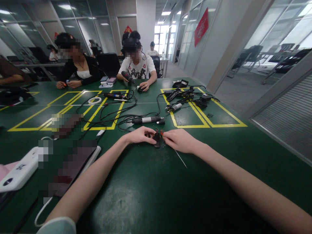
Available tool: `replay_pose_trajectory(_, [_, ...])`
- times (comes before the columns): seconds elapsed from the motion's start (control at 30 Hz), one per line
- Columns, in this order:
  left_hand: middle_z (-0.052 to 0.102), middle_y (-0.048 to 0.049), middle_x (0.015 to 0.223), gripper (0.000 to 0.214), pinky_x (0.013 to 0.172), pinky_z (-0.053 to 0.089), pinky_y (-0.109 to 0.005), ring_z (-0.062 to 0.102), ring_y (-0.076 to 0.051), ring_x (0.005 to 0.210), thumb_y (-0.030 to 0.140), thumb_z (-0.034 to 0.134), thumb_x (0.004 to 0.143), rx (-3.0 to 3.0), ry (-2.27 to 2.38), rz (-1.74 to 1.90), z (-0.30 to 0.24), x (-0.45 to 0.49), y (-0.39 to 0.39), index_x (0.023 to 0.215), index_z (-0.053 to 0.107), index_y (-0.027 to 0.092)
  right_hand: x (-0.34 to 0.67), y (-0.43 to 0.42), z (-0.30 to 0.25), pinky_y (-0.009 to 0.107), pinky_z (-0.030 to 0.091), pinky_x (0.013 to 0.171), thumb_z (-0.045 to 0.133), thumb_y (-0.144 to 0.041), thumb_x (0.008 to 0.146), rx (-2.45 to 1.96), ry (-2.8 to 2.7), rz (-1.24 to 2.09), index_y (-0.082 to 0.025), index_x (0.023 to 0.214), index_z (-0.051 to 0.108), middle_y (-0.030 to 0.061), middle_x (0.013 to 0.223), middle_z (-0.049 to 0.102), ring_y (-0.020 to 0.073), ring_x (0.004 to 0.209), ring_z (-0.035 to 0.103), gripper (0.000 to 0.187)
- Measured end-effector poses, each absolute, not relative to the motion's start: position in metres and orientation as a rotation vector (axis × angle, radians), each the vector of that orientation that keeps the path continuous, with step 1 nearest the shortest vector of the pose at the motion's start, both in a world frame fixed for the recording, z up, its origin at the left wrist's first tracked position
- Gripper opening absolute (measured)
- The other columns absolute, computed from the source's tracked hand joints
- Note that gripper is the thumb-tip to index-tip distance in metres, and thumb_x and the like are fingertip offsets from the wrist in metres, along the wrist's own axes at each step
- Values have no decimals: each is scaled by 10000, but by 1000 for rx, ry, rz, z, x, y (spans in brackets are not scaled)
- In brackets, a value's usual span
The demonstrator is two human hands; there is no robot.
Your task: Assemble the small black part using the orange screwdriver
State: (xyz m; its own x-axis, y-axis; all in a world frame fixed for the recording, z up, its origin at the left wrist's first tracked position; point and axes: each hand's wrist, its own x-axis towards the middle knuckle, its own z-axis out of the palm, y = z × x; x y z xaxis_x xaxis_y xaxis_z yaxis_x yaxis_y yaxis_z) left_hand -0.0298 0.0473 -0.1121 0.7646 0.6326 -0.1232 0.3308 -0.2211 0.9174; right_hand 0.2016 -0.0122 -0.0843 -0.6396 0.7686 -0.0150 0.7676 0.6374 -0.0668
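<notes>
Nearest, the green table lies bare in front, leaving the forearms room to reach in. Left of them sit a white power strip and a dark slab, out of the hands' way. Now a thin metal rod pokes out below the right hand; whether those fingers grip it, I can't tell. Their tips do pinch a small red piece, right up against the work. And here's the small black part, on the table between both hands, the left hand curling thumb and fingers about its side, likely to steady it. Just beyond, a pen-shaped tool lies crosswise, easily reached. Farther off, yellow tape marks out bays, probably for sorting gear, and across the table a co-worker bends over another piece.
</notes>
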Motion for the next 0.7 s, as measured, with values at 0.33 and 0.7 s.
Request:
replay_pose_trajectory(0.33, [723, -20, 882, 429, 775, 451, -262, 601, -149, 811, 337, 879, 656, 1834, 734, 299, -109, -29, 48, 1028, 781, 146, 213, -1, -88, 280, 335, 662, 456, -259, 1029, -1359, -2671, 172, -180, 853, 691, 74, 828, 735, 187, 740, 634, 304])
replay_pose_trajectory(0.7, [772, -60, 1086, 421, 893, 498, -305, 667, -197, 989, 320, 865, 716, 2002, 722, 393, -74, -31, 42, 1097, 783, 162, 212, -3, -99, 375, 446, 817, 630, -285, 928, -1016, -2629, 185, -147, 1110, 721, 124, 1003, 715, 264, 939, 621, 245])
